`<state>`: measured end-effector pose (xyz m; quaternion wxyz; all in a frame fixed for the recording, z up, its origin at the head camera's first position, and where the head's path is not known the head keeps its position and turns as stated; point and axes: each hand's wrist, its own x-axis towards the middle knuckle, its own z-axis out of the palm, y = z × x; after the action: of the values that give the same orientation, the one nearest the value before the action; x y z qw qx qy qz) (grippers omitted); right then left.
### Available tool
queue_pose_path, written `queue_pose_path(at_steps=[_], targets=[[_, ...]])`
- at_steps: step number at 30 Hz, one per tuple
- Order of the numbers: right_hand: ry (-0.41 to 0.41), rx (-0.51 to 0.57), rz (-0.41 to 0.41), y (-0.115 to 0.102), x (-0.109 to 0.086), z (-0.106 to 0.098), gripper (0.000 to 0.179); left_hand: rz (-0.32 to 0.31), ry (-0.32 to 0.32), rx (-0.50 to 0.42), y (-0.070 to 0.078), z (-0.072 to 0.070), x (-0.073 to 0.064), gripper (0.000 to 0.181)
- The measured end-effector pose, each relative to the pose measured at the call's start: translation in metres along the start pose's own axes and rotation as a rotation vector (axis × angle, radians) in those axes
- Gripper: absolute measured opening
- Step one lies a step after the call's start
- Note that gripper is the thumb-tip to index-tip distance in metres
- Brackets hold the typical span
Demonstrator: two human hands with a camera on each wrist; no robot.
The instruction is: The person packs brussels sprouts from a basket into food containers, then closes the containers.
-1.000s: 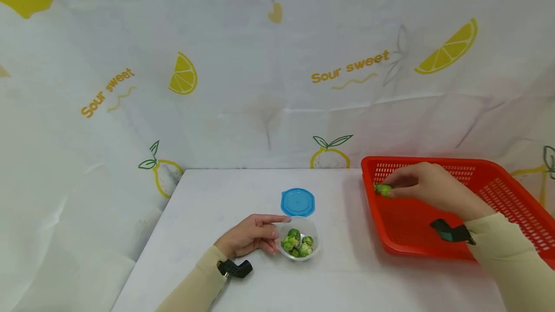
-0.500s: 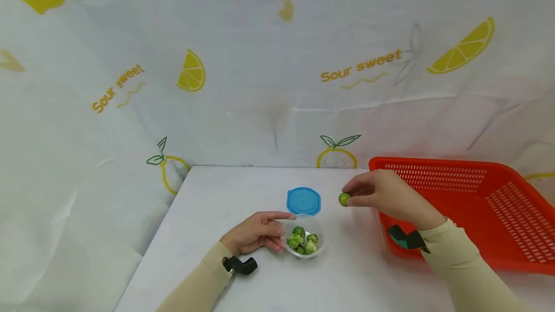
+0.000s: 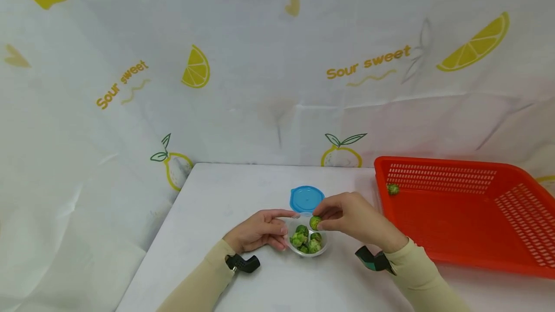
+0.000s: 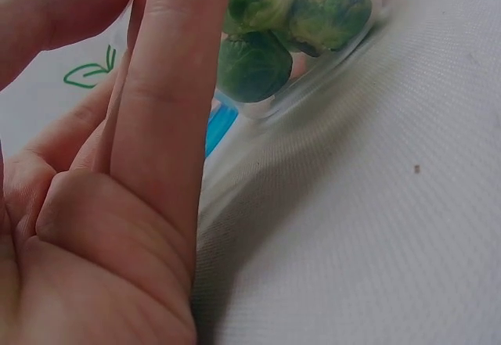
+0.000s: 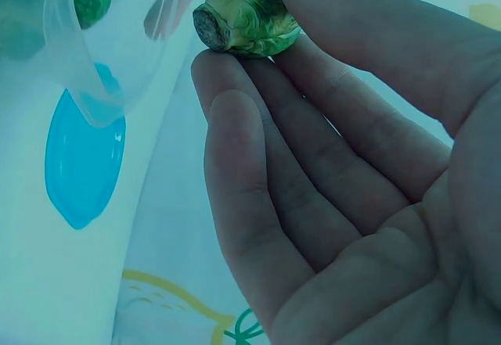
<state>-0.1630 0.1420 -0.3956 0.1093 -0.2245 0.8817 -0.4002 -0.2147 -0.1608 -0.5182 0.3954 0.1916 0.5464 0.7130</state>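
My right hand [image 3: 355, 219] pinches a Brussels sprout [image 3: 315, 223] between thumb and fingertips, at the right side of a clear plastic bowl [image 3: 313, 255]. In the right wrist view the held sprout [image 5: 250, 12] shows its cut stem end, close to the bowl's wall. My left hand [image 3: 260, 230] holds the bowl from the left, index finger stretched along the far rim and thumb at the near side. Several sprouts [image 3: 299, 240] lie inside the bowl; the left wrist view shows them through its wall.
A blue lid [image 3: 306, 198] lies flat on the white table just behind the bowl. To the right stands a red plastic basket [image 3: 455, 230] with one sprout [image 3: 392, 189] in its far left corner. A lemon-printed white sheet [image 3: 260, 71] hangs behind the table.
My right hand has carried the sprout out of the red basket, leftward over the table to the bowl. My left hand has kept its hold on the bowl.
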Motion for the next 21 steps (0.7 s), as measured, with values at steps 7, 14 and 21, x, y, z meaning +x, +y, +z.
queue_pose_path(at_steps=[7, 14, 21], targets=[[-0.017, 0.028, 0.008, 0.001, -0.001, 0.012, 0.022, 0.014, -0.023, -0.004, 0.001, 0.000, -0.001, 0.060], [-0.044, 0.049, 0.016, 0.000, -0.001, 0.022, 0.022, 0.017, -0.024, -0.001, 0.002, 0.001, -0.001, 0.060], [-0.062, 0.064, 0.006, -0.001, 0.000, 0.029, 0.020, 0.012, -0.024, 0.005, 0.002, -0.001, -0.001, 0.060]])
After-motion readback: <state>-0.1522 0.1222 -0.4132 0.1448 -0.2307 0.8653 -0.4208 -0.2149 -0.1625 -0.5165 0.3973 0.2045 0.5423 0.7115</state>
